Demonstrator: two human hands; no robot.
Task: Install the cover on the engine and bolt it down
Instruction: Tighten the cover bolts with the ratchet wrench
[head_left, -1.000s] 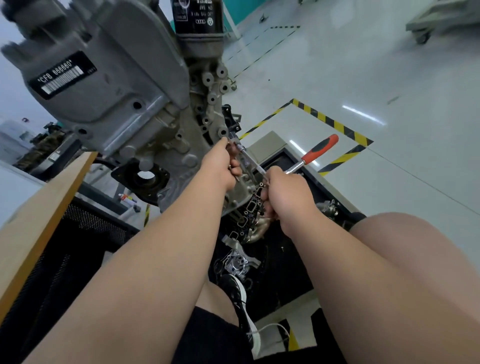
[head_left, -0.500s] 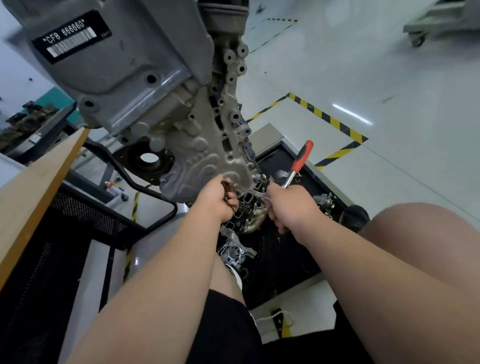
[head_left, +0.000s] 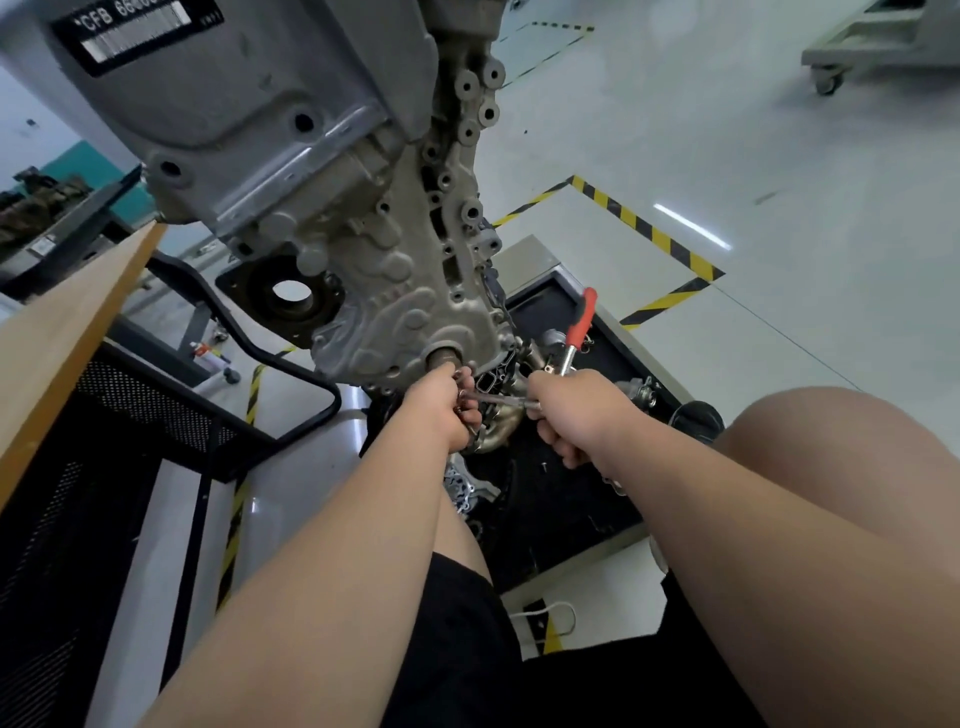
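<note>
The grey cast cover (head_left: 410, 312) lies against the engine (head_left: 260, 130), which hangs on a stand above me. My right hand (head_left: 571, 410) grips a ratchet wrench whose red handle (head_left: 582, 319) points up and away. A thin metal extension bar (head_left: 493, 399) runs left from it toward the cover's lower edge. My left hand (head_left: 447, 405) pinches the far end of that bar just under the cover's round boss (head_left: 444, 358). The bar's tip and any bolt are hidden by my fingers.
A black tray (head_left: 561, 499) with loose metal engine parts sits on the floor below my hands. A wooden board (head_left: 67, 332) and a black mesh cart (head_left: 78, 467) stand at the left. Yellow-black floor tape (head_left: 644, 228) marks the floor beyond. My bare knee (head_left: 831, 467) is at the right.
Both hands moved down along the cover's edge, from partway up it to its bottom. The wrench handle swung from pointing right to nearly upright. The view dropped lower under the engine.
</note>
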